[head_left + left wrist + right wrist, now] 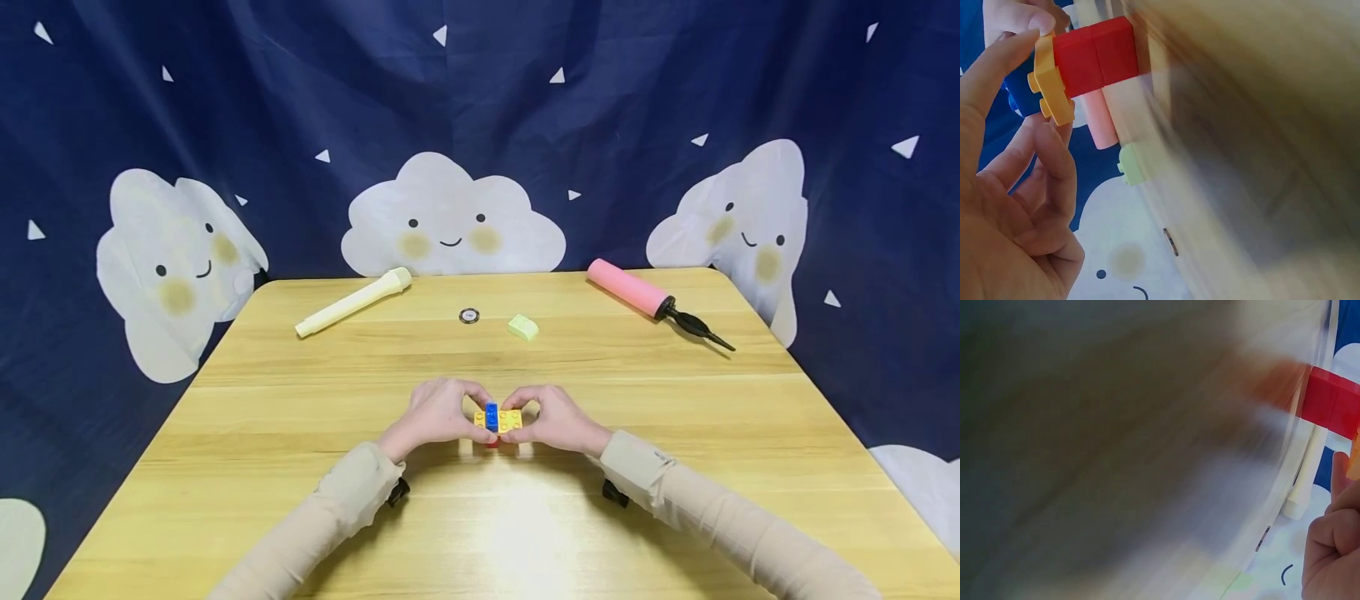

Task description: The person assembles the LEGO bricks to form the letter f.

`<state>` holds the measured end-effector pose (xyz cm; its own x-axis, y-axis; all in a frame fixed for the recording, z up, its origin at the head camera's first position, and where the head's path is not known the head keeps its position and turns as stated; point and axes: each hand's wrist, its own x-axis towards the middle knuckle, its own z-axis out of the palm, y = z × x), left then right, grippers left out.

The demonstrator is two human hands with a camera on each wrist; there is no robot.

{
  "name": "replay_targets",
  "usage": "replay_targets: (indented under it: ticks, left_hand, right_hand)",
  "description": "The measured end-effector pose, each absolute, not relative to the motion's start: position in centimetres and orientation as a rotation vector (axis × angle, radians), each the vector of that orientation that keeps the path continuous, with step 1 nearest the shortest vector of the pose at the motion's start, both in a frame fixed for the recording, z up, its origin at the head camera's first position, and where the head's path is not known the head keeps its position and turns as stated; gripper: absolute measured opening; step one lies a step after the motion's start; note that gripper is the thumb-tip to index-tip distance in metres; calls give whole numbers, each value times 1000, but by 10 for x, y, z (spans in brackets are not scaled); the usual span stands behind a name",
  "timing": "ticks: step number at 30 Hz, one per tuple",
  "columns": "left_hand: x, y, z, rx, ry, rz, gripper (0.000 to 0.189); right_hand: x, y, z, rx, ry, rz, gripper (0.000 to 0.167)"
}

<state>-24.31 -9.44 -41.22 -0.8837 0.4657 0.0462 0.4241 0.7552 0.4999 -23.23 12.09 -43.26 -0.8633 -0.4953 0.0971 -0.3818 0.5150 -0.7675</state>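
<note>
A stack of toy building bricks stands on the table between my hands. On its top sits a blue brick (492, 416), across a flat yellow brick (512, 420); two red bricks (1094, 57) show beneath in the left wrist view. My left hand (444, 411) pinches the stack from the left, thumb in front and index finger behind, near the blue brick. From the other side my right hand (557, 420) pinches the yellow brick the same way. Fingertips partly cover both upper bricks. The right wrist view shows only part of the stack, at its edge.
Farther back on the wooden table (315, 417) lie a cream tube-shaped object (352, 302), a round dark-rimmed chip (468, 316), a pale green brick (522, 327) and a pink hand pump (628, 287) with a black nozzle. A dark blue cloud-print curtain (510, 108) hangs behind.
</note>
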Motion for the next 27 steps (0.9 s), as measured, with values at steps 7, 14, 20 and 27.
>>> replay_targets:
  ticks: [7,14,20,27]
  left_hand:
    - [-241,-93,-412,741,2893,765,42]
    - [-239,-92,-414,737,2924,774,39]
    - [-238,-93,-418,731,2929,783,41]
    - [-238,-95,-423,727,2938,828,43]
  right_hand:
    - [-232,120,-431,-761,2618,-1264,30]
    - [-231,119,-431,-749,2621,-1265,29]
    - [-231,119,-432,-753,2625,-1261,29]
    - [-231,119,-433,-756,2626,-1265,31]
